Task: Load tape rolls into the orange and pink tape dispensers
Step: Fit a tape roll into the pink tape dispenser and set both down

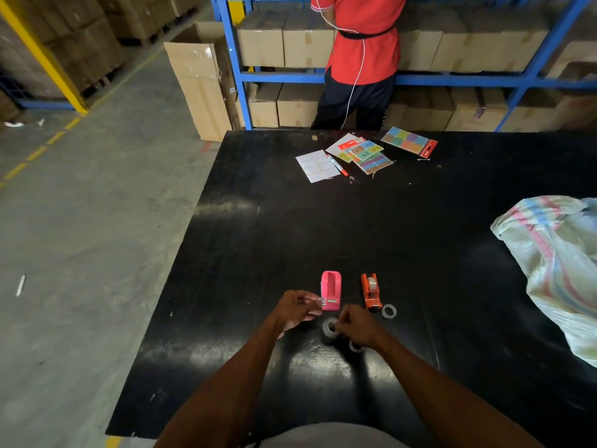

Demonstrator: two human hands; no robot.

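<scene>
On the black table [355, 227] stand a pink tape dispenser [330, 290], its well empty, and an orange tape dispenser [371, 291] with a clear roll in it. My left hand [295, 310] pinches a small clear piece beside the pink dispenser's cutter end. My right hand [355, 324] grips a clear tape roll [329, 329] just above the table. A second roll [388, 311] lies right of the orange dispenser. Another small roll or core [354, 346] peeks out under my right hand.
Sticker sheets, label sheets and a red marker [337, 165] lie at the table's far side. A woven sack [555, 260] covers the right edge. A person in a red shirt [361, 53] stands behind the table at blue shelving with cartons.
</scene>
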